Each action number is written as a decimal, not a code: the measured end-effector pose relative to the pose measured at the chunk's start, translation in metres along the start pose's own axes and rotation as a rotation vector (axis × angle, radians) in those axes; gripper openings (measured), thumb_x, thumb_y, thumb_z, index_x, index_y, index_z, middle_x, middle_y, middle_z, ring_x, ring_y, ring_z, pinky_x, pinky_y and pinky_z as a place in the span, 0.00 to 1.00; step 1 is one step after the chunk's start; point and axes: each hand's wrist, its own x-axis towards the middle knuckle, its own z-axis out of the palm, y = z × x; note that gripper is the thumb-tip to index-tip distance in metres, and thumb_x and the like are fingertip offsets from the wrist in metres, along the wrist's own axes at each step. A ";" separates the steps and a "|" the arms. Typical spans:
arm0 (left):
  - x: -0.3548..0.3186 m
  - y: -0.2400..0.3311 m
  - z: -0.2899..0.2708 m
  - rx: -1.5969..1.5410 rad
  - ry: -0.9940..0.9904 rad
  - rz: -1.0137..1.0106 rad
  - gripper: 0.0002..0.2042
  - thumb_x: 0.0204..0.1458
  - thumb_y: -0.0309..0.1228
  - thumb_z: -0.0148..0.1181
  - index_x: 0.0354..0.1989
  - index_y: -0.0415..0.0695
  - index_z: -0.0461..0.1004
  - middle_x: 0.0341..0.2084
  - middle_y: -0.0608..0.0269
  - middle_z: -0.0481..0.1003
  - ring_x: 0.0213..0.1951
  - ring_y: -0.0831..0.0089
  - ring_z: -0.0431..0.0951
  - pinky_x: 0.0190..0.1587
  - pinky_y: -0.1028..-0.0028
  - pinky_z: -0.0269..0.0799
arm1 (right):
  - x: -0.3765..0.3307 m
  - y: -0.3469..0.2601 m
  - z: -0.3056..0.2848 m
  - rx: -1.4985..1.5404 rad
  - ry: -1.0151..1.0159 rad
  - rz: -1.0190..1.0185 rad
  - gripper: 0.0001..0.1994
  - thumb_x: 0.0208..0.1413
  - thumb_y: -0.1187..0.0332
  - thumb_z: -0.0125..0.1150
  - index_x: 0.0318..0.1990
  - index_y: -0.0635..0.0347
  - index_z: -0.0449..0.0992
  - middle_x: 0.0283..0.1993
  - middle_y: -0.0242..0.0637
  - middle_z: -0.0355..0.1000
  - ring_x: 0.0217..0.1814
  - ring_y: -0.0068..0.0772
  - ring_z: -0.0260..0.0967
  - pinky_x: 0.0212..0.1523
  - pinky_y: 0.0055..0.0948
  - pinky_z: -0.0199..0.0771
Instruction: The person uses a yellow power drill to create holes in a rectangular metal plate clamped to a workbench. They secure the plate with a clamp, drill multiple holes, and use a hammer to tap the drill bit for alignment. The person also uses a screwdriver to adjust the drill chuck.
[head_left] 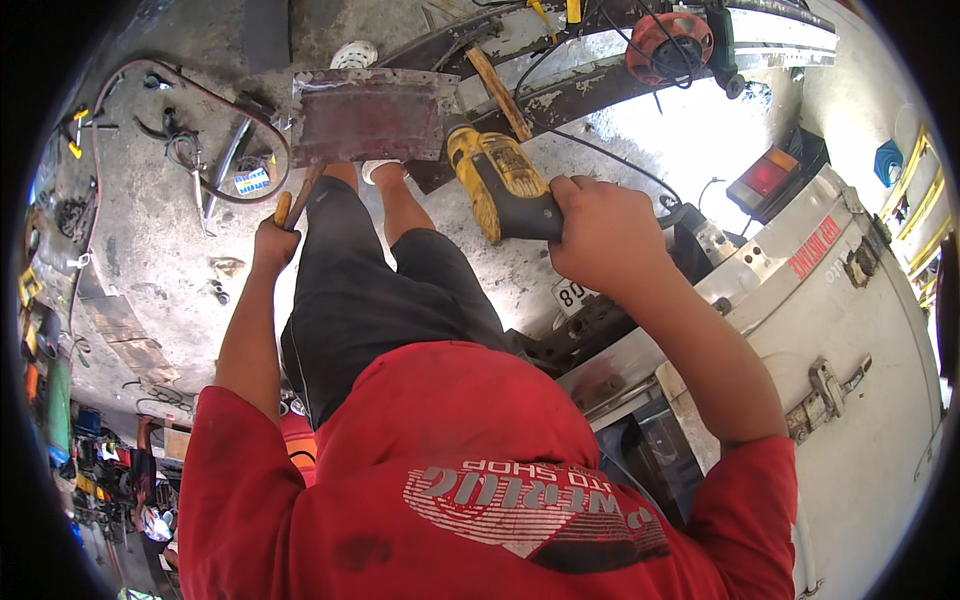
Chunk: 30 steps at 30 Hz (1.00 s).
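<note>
My right hand (605,235) is closed round the dark grip of a yellow and black power drill (500,180), its nose pointing up and left. The drill's front end is close to the right edge of a dark red, worn metal panel (370,118); I cannot tell whether they touch. My left hand (275,245) is closed round a hand tool with a yellow-orange handle (284,209). A brown, narrow part beside that handle reaches up to the panel's lower left edge. The tool's exact kind is unclear.
A wooden stick (498,92) leans across a long dark metal beam (590,88). On the beam sits a red cord reel (668,48). A hose (97,190) loops over the floor at left, around loose tools. A vehicle body (860,310) stands at right, near a tail light (768,172).
</note>
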 end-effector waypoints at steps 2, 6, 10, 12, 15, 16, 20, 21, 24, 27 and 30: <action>0.001 -0.004 0.002 -0.008 0.019 0.015 0.23 0.47 0.30 0.66 0.51 0.31 0.79 0.40 0.36 0.84 0.47 0.43 0.86 0.51 0.55 0.80 | -0.001 0.001 -0.002 -0.040 -0.018 -0.033 0.16 0.46 0.65 0.67 0.43 0.60 0.79 0.41 0.46 0.81 0.44 0.54 0.82 0.46 0.49 0.82; 0.000 -0.007 0.003 -0.019 0.004 0.020 0.22 0.47 0.30 0.65 0.52 0.31 0.79 0.41 0.35 0.84 0.47 0.42 0.85 0.51 0.55 0.80 | 0.016 0.008 -0.004 0.015 -0.016 -0.001 0.16 0.46 0.65 0.66 0.43 0.61 0.79 0.40 0.48 0.81 0.44 0.55 0.82 0.46 0.51 0.82; -0.007 0.014 0.006 -0.001 0.028 0.044 0.23 0.47 0.30 0.63 0.53 0.35 0.80 0.43 0.35 0.83 0.51 0.41 0.84 0.53 0.53 0.79 | 0.028 -0.003 0.014 0.111 0.058 0.058 0.15 0.46 0.64 0.66 0.41 0.62 0.79 0.39 0.49 0.80 0.45 0.57 0.81 0.47 0.52 0.81; -0.001 0.016 -0.002 0.013 0.021 0.013 0.23 0.47 0.30 0.62 0.54 0.38 0.80 0.44 0.37 0.84 0.52 0.41 0.83 0.55 0.53 0.78 | 0.028 0.001 0.016 0.176 0.088 0.081 0.15 0.47 0.64 0.66 0.42 0.60 0.79 0.38 0.52 0.80 0.45 0.61 0.80 0.47 0.53 0.80; -0.002 0.018 -0.009 0.011 -0.011 0.011 0.22 0.46 0.30 0.62 0.53 0.38 0.81 0.44 0.37 0.83 0.52 0.42 0.84 0.55 0.53 0.79 | 0.000 0.007 0.005 0.297 0.041 0.156 0.16 0.46 0.66 0.68 0.44 0.60 0.80 0.37 0.54 0.80 0.45 0.62 0.79 0.47 0.52 0.79; -0.007 0.024 -0.011 -0.001 -0.001 -0.006 0.22 0.46 0.30 0.62 0.53 0.38 0.81 0.44 0.37 0.84 0.51 0.42 0.84 0.54 0.53 0.79 | -0.011 0.009 -0.001 0.341 0.021 0.190 0.17 0.46 0.66 0.68 0.45 0.60 0.80 0.38 0.55 0.80 0.45 0.63 0.79 0.48 0.51 0.79; -0.021 0.022 -0.003 -0.022 -0.006 0.021 0.23 0.47 0.32 0.64 0.53 0.37 0.81 0.44 0.36 0.84 0.51 0.43 0.84 0.54 0.54 0.78 | -0.044 0.028 -0.001 0.497 -0.015 0.245 0.17 0.43 0.66 0.70 0.43 0.62 0.81 0.39 0.55 0.80 0.45 0.63 0.78 0.47 0.53 0.78; -0.016 0.023 -0.004 -0.032 -0.017 0.024 0.23 0.47 0.33 0.64 0.53 0.37 0.81 0.44 0.36 0.84 0.51 0.43 0.84 0.54 0.54 0.78 | -0.046 0.032 0.004 0.506 0.037 0.229 0.18 0.44 0.66 0.70 0.44 0.62 0.81 0.39 0.56 0.80 0.46 0.64 0.78 0.48 0.53 0.78; -0.011 0.015 0.001 -0.052 -0.031 0.028 0.23 0.47 0.33 0.64 0.52 0.36 0.81 0.43 0.36 0.84 0.50 0.43 0.84 0.54 0.55 0.78 | -0.056 0.035 0.023 0.573 0.114 0.216 0.19 0.44 0.67 0.70 0.46 0.63 0.81 0.39 0.57 0.80 0.46 0.64 0.78 0.48 0.51 0.78; -0.011 0.011 0.010 -0.072 -0.003 0.048 0.23 0.46 0.33 0.64 0.52 0.36 0.81 0.42 0.36 0.84 0.50 0.43 0.84 0.54 0.55 0.78 | -0.065 0.036 0.041 0.668 0.116 0.228 0.21 0.44 0.68 0.69 0.49 0.64 0.81 0.40 0.57 0.80 0.46 0.64 0.78 0.49 0.50 0.79; -0.002 0.006 0.018 -0.074 0.000 0.064 0.24 0.46 0.35 0.65 0.52 0.36 0.81 0.43 0.37 0.84 0.49 0.43 0.85 0.53 0.55 0.78 | -0.065 0.036 0.062 0.667 0.161 0.171 0.21 0.45 0.68 0.69 0.50 0.63 0.81 0.40 0.57 0.80 0.45 0.64 0.78 0.48 0.49 0.79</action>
